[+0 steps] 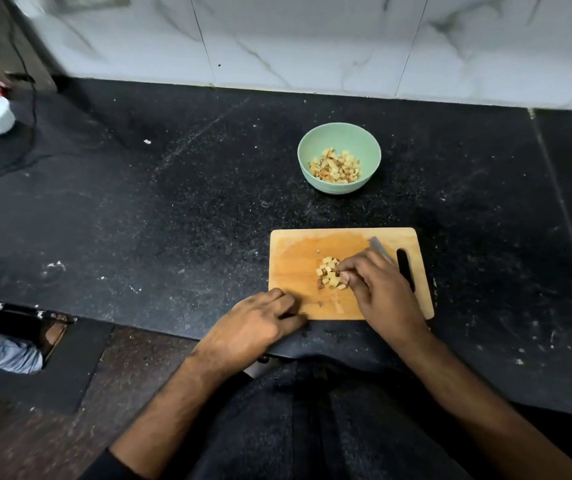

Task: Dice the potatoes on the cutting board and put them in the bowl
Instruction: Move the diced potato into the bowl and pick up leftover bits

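The right hand is curled over the near side of a small heap of diced potato on the cutting board, its fingertips touching the pieces. A knife lies just beyond this grip; only the blade tip is seen, and whether the handle is held cannot be told. The left hand rests with loosely bent fingers on the board's near left corner and grasps nothing.

Risks noted: the heap is loose, so pieces could be scattered onto the tabletop if they are gathered hastily or only partly enclosed. The bowl stands well beyond the grip, apart from the board, so cubes could be dropped during the carry. The blade lies close to the fingers and contact with its edge is possible. The board could shift if the steadying left hand is lifted.

The cubes are small, pale yellow and uneven, some with brown skin. A larger portion of like pieces is already in the bowl.
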The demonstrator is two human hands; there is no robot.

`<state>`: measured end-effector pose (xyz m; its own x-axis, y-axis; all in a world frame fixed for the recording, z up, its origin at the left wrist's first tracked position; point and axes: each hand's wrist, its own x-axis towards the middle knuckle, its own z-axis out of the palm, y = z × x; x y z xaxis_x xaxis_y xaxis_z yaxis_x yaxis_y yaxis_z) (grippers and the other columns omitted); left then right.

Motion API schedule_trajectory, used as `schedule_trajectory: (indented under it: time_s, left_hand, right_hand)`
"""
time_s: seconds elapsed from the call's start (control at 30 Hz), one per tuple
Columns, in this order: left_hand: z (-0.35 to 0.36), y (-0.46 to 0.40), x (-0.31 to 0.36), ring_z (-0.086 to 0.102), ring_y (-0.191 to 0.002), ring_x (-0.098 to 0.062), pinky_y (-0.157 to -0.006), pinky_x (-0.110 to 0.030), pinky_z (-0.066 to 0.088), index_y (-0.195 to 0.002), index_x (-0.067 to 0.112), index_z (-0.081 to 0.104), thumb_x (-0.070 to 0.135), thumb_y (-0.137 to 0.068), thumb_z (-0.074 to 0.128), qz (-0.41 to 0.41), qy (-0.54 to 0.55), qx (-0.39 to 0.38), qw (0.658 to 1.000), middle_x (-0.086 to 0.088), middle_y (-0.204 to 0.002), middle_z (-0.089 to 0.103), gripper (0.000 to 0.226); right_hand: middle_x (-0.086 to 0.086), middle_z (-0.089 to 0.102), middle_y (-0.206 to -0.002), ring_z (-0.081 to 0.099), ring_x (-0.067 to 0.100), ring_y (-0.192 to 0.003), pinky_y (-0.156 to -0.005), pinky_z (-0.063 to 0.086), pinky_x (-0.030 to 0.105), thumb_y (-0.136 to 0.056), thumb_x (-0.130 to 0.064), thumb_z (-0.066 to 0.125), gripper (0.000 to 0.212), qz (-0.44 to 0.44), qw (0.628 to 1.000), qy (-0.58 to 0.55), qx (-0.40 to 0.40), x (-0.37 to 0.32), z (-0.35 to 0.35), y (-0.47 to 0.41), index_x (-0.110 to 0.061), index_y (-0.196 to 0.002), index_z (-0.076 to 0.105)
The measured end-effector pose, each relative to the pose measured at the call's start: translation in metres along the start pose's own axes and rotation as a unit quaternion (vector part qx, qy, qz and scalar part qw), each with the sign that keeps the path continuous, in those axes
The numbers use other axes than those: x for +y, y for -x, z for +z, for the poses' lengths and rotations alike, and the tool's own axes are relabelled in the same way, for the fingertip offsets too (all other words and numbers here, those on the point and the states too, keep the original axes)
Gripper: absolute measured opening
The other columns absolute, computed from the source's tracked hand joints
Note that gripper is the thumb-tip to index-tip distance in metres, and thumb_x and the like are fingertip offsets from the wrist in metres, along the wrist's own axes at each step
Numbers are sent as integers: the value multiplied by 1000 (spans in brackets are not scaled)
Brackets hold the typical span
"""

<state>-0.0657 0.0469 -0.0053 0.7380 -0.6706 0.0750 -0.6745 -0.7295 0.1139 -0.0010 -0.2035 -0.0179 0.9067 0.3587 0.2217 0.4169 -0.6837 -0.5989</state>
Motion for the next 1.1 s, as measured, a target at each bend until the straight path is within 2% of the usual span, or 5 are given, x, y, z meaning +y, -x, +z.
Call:
schedule_trajectory:
  time_s: [0.17,0.43,0.57,0.8,1.1]
  left_hand:
    - [0,-2,-1,54,-96,-20,-72,-33,48,-114,17,70,22,-98,50,72,-50,39,995,-1,-105,61,26]
    - [4,2,-10,53,-99,-20,-82,-32,50,-115,10,63,11,-91,64,92,-76,6,993,-4,-109,57,24]
    - [7,-3,-9,54,-97,-7,-87,-24,47,-105,12,62,28,-100,52,-78,162,54,982,5,-105,58,19]
    - [4,-67,9,70,-89,-28,-76,-29,60,-108,-5,59,1,-103,47,-436,722,243,479,-22,-98,71,15]
    - [-41,-135,-2,71,-92,-22,-84,-24,59,-111,-8,67,-8,-98,51,-399,771,285,406,-23,-102,72,21]
  right_hand:
    - [-7,25,-162,21,12,-149,-120,18,30,-102,-42,52,59,-78,979,60,-178,-1,15,-15,-30,-156,32]
    - [-3,50,-112,46,19,-98,-85,46,44,-104,-32,45,19,-191,963,100,-161,6,16,-32,-21,-109,59]
    - [-13,37,-110,46,5,-104,-108,32,66,-108,-43,29,15,-117,954,186,-206,7,17,-34,-37,-107,44]
    - [-9,56,-108,58,14,-93,-88,47,33,-106,-36,41,20,50,996,-14,-70,-8,6,-49,-29,-109,59]
    - [2,56,-80,47,5,-63,-46,36,15,-105,-15,49,15,347,640,-676,114,-26,-17,-100,-7,-107,61]
